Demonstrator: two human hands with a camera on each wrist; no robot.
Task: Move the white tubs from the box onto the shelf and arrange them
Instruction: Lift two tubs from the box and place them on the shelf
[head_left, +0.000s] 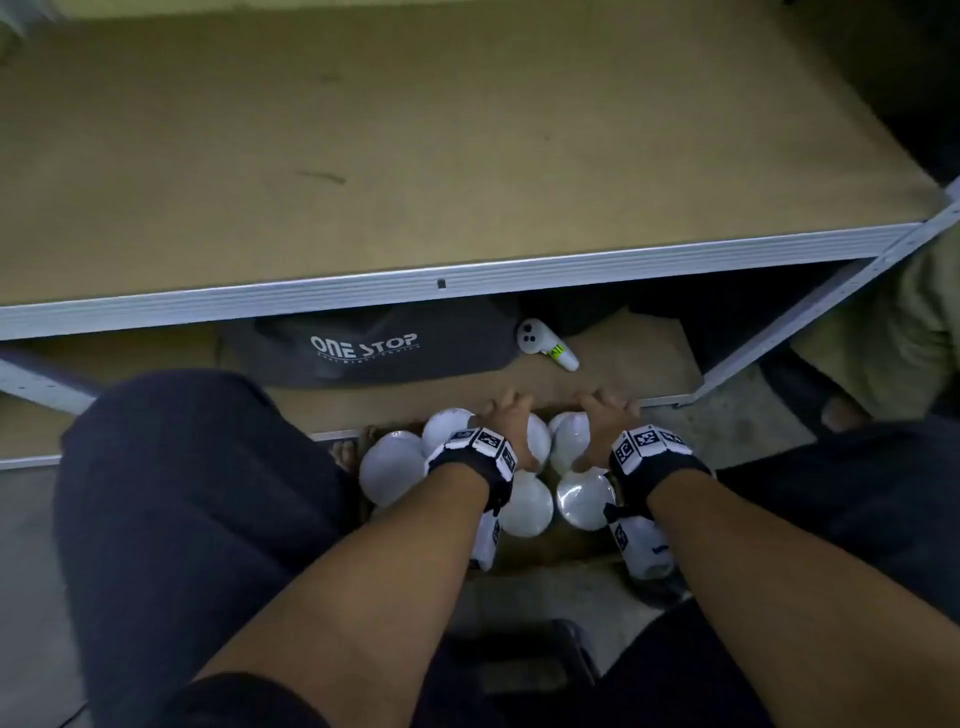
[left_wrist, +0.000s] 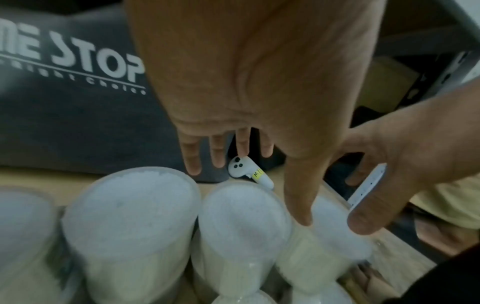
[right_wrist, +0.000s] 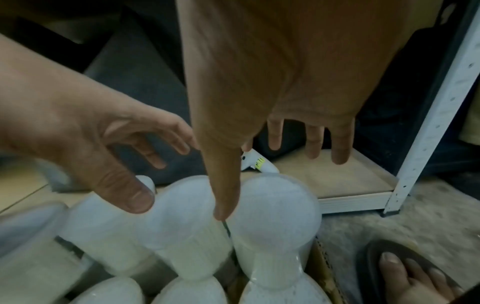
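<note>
At least six white tubs (head_left: 524, 503) stand upright and packed close together in the cardboard box (right_wrist: 322, 267), which sits on the floor just in front of the shelf (head_left: 415, 156); more may be hidden under the wrists. Beyond the box, on the bottom board of the shelf, lie one dark bag (head_left: 384, 345) printed "ONE STOP" and one white controller (head_left: 545, 345). One bare foot in a sandal (right_wrist: 405, 271) rests just right of the box. Both arms reach down side by side over the box. The left hand (head_left: 506, 423) and the right hand (head_left: 605, 418) hover over the far tubs, fingers spread and relaxed, gripping nothing.
</note>
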